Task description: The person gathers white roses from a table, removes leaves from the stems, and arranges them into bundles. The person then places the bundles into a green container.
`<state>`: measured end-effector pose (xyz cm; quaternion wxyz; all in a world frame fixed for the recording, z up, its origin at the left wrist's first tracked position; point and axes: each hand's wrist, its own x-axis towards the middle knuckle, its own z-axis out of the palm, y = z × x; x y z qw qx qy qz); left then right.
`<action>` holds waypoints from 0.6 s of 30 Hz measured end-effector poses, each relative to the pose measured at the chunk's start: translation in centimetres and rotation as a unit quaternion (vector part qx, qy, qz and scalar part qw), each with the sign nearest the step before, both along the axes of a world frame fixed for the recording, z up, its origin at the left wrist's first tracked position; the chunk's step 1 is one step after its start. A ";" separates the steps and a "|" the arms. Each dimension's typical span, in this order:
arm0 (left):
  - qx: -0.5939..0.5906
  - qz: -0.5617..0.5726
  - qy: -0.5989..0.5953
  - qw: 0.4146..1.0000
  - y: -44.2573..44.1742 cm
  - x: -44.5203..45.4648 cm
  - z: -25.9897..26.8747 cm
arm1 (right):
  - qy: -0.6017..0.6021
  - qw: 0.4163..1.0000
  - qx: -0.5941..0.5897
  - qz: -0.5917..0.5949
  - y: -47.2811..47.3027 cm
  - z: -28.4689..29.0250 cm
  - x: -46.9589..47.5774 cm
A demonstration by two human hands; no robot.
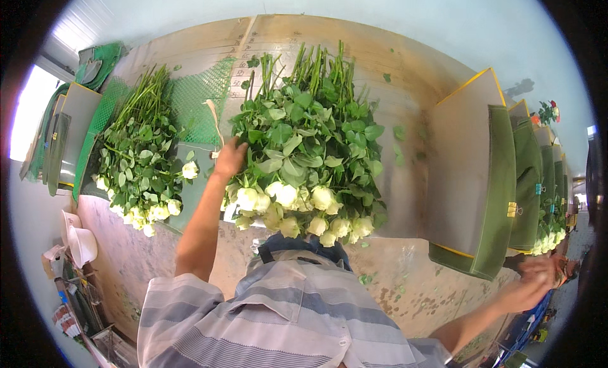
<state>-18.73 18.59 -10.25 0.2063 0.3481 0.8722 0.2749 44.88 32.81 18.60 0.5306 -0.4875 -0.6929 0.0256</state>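
A wide pile of white roses (304, 144) lies before me, blooms towards my body and bare stems pointing away. At its left edge is my left hand (230, 157), its fingers partly hidden against the leaves, so I cannot tell whether they grip a stem. A pale strip of twine (214, 118) rises just beyond that hand. Further left, a smaller bunch of white roses (142, 163) rests on green plastic netting (202, 99). My right hand (536, 280) reaches far out to the right, near a blurred reddish-brown thing; its grip is unclear.
Handwritten length marks run up the worktable (403, 97). A grey divider panel (468, 168) with green cloth and a binder clip stands on the right, more dividers and roses (548, 242) behind it. White tubs (81, 244) are at lower left. Leaf scraps dot the floor (403, 292).
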 end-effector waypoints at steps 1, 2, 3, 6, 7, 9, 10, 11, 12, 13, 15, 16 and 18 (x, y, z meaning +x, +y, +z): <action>0.008 -0.008 -0.022 1.000 0.2 -0.2 -1.7 | 0.003 0.998 -0.041 0.047 -1.8 -1.3 -3.7; 0.000 -0.006 -0.033 0.999 0.8 0.4 -1.6 | 0.018 0.988 -0.124 0.091 -2.9 -4.2 -8.5; -0.005 -0.005 -0.050 0.999 1.6 1.1 -1.7 | 0.029 0.961 -0.240 0.134 -3.6 -6.2 -14.4; -0.029 0.019 0.085 0.996 2.2 1.3 -1.3 | 0.128 0.848 -0.440 0.267 -2.9 -13.3 -25.5; -0.068 -0.003 0.080 0.994 2.6 1.1 -1.1 | 0.184 0.811 -0.463 0.306 -2.1 -15.9 -27.7; -0.149 -0.046 0.064 0.986 3.1 0.3 -1.8 | 0.194 0.799 -0.455 0.341 -1.5 -17.2 -32.6; -0.170 -0.056 0.060 0.982 3.7 0.6 -1.6 | 0.117 0.824 -0.451 0.321 -1.1 -17.7 -34.6; -0.158 -0.067 0.072 0.983 3.4 -0.1 -2.7 | 0.039 0.842 -0.446 0.303 -0.8 -18.3 -36.7; -0.145 -0.075 0.085 0.983 2.7 -1.3 -4.4 | -0.003 0.839 -0.472 0.271 -0.3 -19.3 -38.7; -0.128 -0.088 0.096 0.983 2.9 -2.0 -5.4 | -0.045 0.837 -0.494 0.233 0.4 -19.9 -40.2; -0.055 -0.091 0.085 0.991 2.7 -1.8 -4.7 | -0.155 0.817 -0.534 0.156 1.1 -20.5 -42.2; -0.051 -0.078 0.086 0.992 2.6 -2.2 -4.5 | -0.201 0.787 -0.558 0.172 1.6 -20.6 -42.3; -0.054 -0.027 0.077 0.995 3.0 -2.4 -3.0 | -0.232 0.760 -0.579 0.184 2.8 -22.2 -42.1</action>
